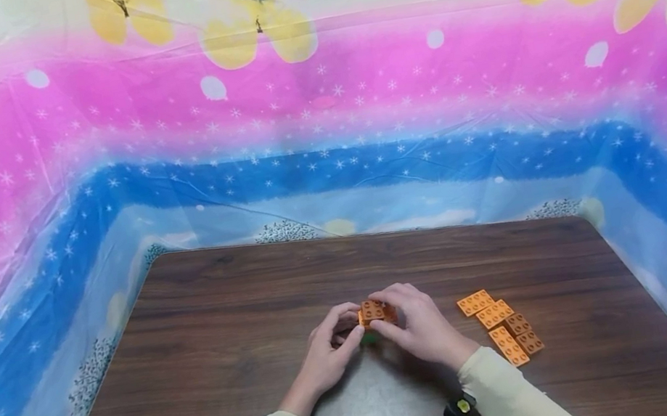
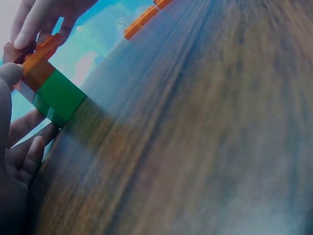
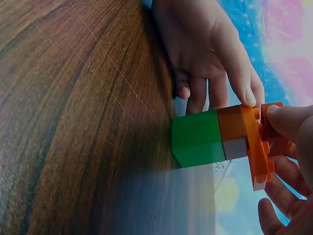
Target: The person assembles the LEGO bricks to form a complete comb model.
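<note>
Hands [image 1: 325,358] [image 1: 423,329], two, hold one stack [image 3: 226,134], five bricks [image 1: 494,314] lying apart.

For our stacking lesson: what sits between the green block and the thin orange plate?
A darker orange block, touching both; the right wrist view shows it.

Bent left fingers [image 1: 339,311] opposite right fingers [image 1: 390,296]

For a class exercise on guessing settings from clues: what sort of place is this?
Probably an indoor play or craft corner, perhaps curtained off. A printed cloth hangs along the far and side edges of a wood-grain table, and toy bricks lie on it.
</note>
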